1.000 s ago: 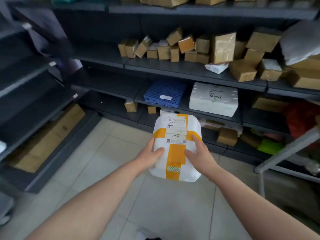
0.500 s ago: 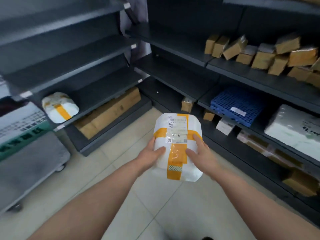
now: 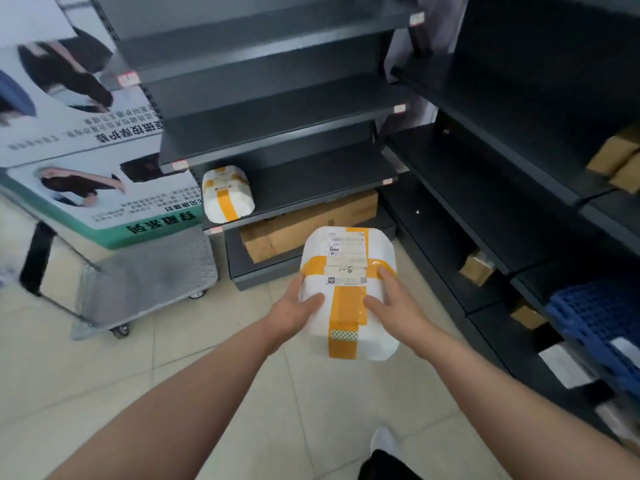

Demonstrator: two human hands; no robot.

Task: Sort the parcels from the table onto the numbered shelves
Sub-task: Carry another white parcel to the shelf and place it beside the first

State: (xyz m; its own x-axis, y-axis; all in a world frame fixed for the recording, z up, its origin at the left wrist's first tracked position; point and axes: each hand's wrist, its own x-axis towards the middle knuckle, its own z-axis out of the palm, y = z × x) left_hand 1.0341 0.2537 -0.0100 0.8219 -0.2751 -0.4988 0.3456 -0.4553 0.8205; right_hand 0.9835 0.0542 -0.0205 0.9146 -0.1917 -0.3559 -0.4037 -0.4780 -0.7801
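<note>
Held centre frame: white plastic-wrapped parcel crossed with orange tape (image 3: 346, 299), clasped at its sides by left hand (image 3: 294, 311) and right hand (image 3: 394, 303), thumbs on top. Probably light, soft-skinned, slippery; best gripped at both sides.

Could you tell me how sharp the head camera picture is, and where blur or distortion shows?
Head view: the parcel held by the left hand and right hand is sharp, its label partly legible; the poster and trolley handle at the left edge are motion-smeared; the shelves splay from wide-angle distortion; light is soft, without glare.
</note>
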